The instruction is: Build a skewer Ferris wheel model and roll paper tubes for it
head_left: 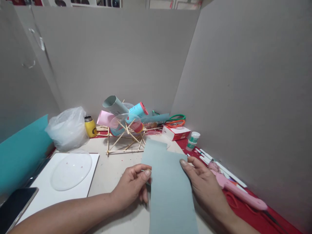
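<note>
A pale blue-grey paper sheet (170, 185) stretches from the bottom edge up over the table's middle. Its top has a stepped outline; whether this is one piece or two overlapping ones I cannot tell. My right hand (204, 182) pinches the sheet's upper right edge, thumb on top and fingers behind. At the left edge, my left hand (133, 185) is closed with thumb and forefinger at the paper, the fingertips partly hidden behind it. Beyond the sheet stands a frame of wooden sticks (126, 143), with a grey paper tube (115, 105) and a blue tube (136, 112) above it.
Left lie a white board (83, 185) with a clear plastic disc (70, 172), a phone (17, 208), a plastic bag (69, 128) and a yellow bottle (90, 127). Right are scissors (175, 123), a red-and-white box (175, 133), small jars (193, 140) and a pink glue gun (241, 193). Grey panels enclose the table.
</note>
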A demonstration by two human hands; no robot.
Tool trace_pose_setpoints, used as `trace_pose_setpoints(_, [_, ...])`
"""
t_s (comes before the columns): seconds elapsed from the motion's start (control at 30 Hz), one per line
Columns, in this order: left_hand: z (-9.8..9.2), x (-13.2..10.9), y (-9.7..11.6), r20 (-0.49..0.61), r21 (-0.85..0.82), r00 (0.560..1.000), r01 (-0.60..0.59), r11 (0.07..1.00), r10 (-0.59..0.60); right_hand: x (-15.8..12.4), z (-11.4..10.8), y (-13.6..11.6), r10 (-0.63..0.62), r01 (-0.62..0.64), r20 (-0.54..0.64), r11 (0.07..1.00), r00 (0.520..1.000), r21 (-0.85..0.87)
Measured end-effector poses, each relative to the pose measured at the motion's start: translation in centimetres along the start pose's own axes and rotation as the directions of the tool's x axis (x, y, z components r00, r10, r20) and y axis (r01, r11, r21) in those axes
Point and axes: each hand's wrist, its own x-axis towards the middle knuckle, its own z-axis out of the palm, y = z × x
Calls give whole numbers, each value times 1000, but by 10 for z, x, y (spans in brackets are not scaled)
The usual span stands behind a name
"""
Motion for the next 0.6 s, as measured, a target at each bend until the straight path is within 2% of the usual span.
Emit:
trace_pose_setpoints(0.13, [4, -3, -2, 121, -34, 985, 127, 991, -122, -10, 2, 4, 2, -2, 70, 1000, 998, -1])
trace_pose_setpoints(0.23, [4, -2, -2, 102, -48, 982, 165, 985, -160, -14, -1, 5, 2, 2, 102, 999, 995, -37])
trace_pose_setpoints(0.33, [2, 1, 0, 18, -95, 991, 137, 986, -136, -13, -3, 2, -104, 113, 79, 986, 991, -125])
trace_pose_setpoints(0.43, [-1, 5, 3, -26, -165, 990, 129, 978, -135, -12, -5, -3, -248, 258, 73, 944, 966, -205])
trace_pose_setpoints(0.5, [-3, 7, 5, -27, -197, 989, 137, 971, -145, -12, -7, -3, -309, 330, 117, 904, 944, -273])
trace_pose_setpoints(0.6, [-3, 8, 7, -21, -234, 988, 142, 962, -151, -15, -15, 4, -326, 403, 252, 835, 911, -375])
